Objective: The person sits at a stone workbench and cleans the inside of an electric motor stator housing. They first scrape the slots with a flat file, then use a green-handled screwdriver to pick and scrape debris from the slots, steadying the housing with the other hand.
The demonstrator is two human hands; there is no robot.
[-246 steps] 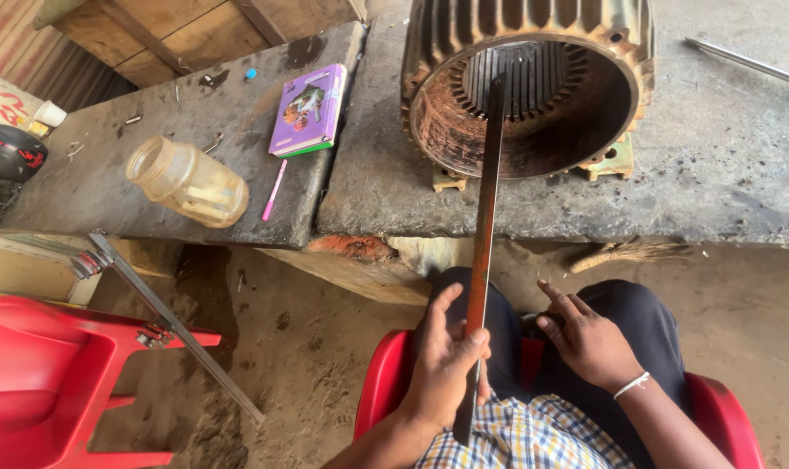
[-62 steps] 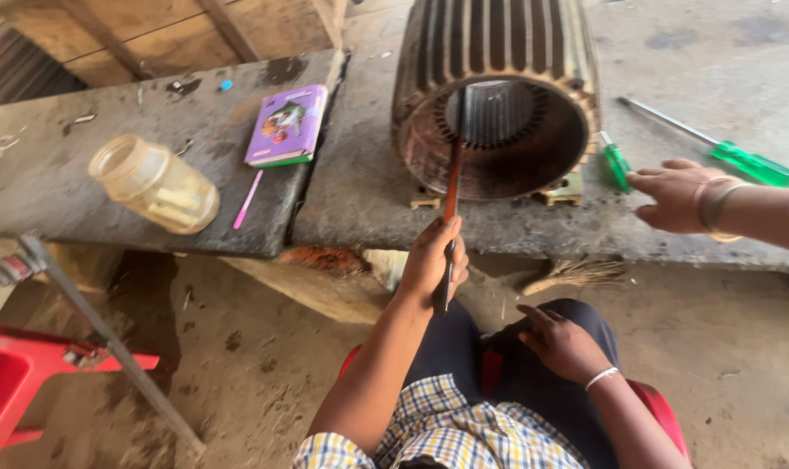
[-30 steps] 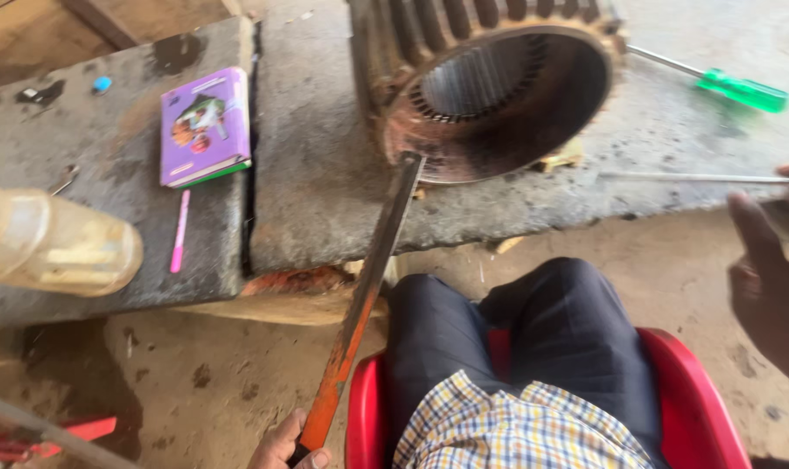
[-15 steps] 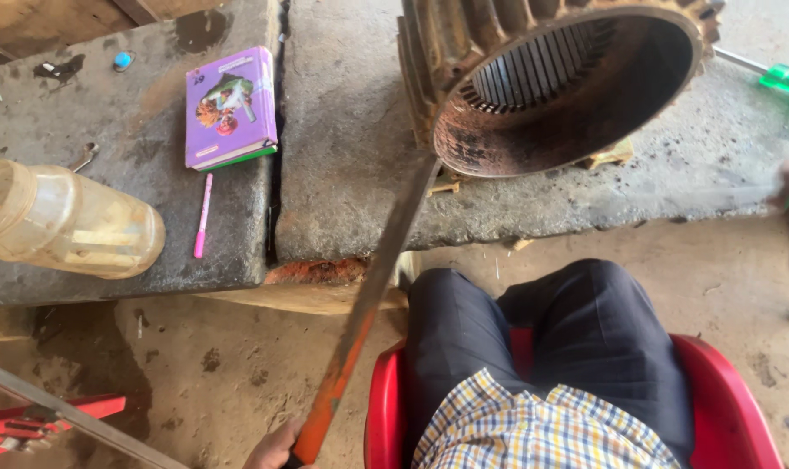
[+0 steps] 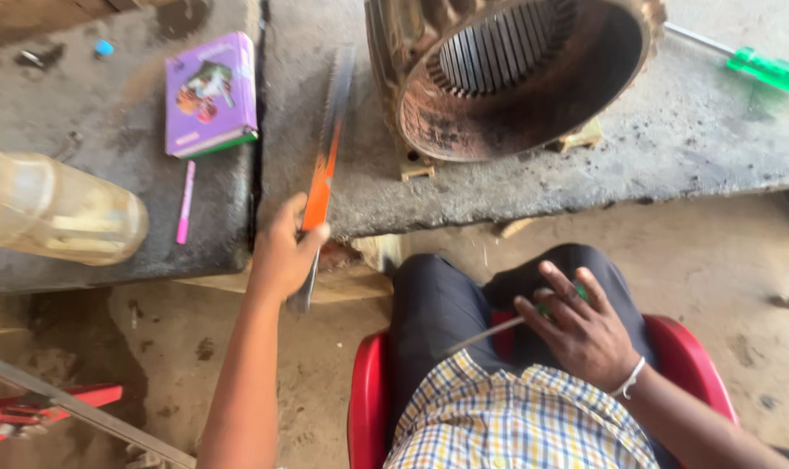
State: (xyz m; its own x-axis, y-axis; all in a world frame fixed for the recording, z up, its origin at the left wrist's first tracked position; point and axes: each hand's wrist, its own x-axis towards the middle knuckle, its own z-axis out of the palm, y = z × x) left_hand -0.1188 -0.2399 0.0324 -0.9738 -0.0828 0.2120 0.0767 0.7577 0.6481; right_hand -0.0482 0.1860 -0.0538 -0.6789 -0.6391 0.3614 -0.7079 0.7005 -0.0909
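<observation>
left hand [image 5: 283, 254] clamped on hacksaw blade [image 5: 325, 165], long axis running up-frame over tabletop [image 5: 499, 187], just left of motor housing [image 5: 507, 74]. right hand [image 5: 586, 326] on lap, closed around screwdriver [image 5: 490, 334], farther from housing.

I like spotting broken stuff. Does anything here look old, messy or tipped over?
Yes. The big round metal motor shell on the bench is rusty brown inside, with crumbs below its rim. The plastic jar lies on its side. The left hand holds a saw blade.
</observation>
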